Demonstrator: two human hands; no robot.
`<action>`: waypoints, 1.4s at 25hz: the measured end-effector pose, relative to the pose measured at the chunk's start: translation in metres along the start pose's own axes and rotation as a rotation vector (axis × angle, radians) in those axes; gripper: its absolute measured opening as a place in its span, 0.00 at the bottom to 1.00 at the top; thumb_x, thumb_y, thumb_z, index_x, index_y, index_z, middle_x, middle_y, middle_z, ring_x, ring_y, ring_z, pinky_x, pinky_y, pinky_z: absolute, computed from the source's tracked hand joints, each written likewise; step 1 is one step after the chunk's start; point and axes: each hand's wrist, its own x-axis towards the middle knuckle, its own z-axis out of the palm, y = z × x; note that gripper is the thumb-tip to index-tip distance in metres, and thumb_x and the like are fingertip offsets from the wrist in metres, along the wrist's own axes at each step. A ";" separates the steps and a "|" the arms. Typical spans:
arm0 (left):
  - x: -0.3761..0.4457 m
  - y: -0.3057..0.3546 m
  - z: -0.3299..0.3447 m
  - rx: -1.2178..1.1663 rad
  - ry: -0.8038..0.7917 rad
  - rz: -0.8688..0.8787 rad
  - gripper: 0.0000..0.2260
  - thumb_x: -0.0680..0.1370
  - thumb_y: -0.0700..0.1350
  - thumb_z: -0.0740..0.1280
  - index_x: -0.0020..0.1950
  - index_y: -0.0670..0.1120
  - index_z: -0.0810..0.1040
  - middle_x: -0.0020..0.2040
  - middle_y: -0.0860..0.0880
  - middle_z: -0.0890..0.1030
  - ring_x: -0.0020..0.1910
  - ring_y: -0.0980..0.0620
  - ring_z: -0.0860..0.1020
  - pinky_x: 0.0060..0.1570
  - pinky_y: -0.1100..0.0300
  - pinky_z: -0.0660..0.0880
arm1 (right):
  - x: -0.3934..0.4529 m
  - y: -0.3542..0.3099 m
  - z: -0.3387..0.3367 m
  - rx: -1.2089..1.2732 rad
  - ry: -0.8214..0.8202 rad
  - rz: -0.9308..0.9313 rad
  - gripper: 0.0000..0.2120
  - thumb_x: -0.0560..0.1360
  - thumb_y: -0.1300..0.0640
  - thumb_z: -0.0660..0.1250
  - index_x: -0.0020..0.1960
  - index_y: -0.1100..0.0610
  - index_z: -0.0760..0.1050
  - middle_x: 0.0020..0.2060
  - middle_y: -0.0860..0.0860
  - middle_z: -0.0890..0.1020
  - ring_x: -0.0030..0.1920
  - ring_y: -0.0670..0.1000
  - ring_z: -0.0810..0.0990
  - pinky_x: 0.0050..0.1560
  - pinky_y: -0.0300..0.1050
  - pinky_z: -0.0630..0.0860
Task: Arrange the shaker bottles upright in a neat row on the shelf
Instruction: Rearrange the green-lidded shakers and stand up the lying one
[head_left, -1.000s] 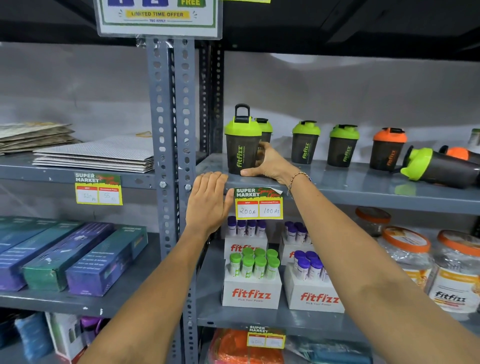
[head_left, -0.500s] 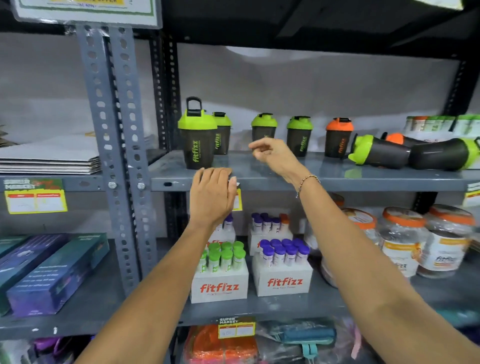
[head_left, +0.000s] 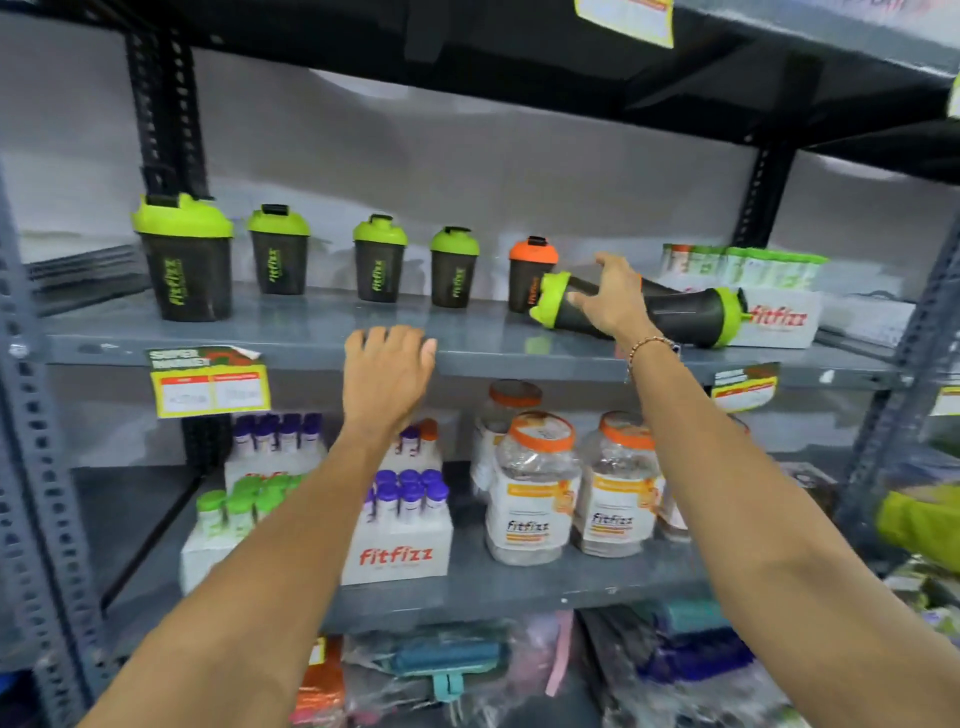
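Observation:
On the grey shelf stand several dark shaker bottles upright: a large green-lidded one at the left, three smaller green-lidded ones, and an orange-lidded one. To their right two green-lidded bottles lie on their sides. My right hand wraps over the nearer lying bottle, just behind its lid. The other lying bottle points its lid to the right. My left hand rests flat on the shelf's front edge, holding nothing.
A white Fitfizz box with green tubes stands right behind the lying bottles. Below are boxes of small bottles and orange-lidded jars. Perforated steel uprights frame the shelf, and price tags hang on its edge.
My right hand let go of the large left bottle and moved right along the shelf onto the lying green-lidded bottle. The view swung right; my left hand stayed on the shelf edge.

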 end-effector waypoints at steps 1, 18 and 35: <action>-0.001 0.003 0.003 0.012 0.028 -0.011 0.18 0.82 0.51 0.51 0.48 0.46 0.77 0.46 0.46 0.81 0.46 0.43 0.76 0.51 0.48 0.67 | 0.009 0.012 -0.007 -0.029 -0.053 0.009 0.34 0.74 0.54 0.71 0.73 0.66 0.61 0.72 0.62 0.66 0.73 0.60 0.63 0.73 0.49 0.60; -0.004 0.010 0.020 0.124 0.250 -0.080 0.17 0.82 0.50 0.51 0.49 0.43 0.76 0.44 0.44 0.77 0.41 0.42 0.72 0.48 0.48 0.65 | 0.049 0.046 0.006 -0.382 -0.249 -0.112 0.32 0.66 0.41 0.75 0.59 0.63 0.71 0.58 0.60 0.79 0.58 0.61 0.78 0.46 0.48 0.71; -0.027 -0.131 -0.045 0.112 -0.070 0.119 0.23 0.81 0.52 0.47 0.61 0.42 0.78 0.57 0.44 0.82 0.55 0.43 0.79 0.53 0.50 0.74 | -0.026 -0.146 0.112 0.876 -0.484 -0.014 0.16 0.65 0.54 0.79 0.50 0.56 0.79 0.46 0.50 0.84 0.49 0.49 0.82 0.54 0.46 0.78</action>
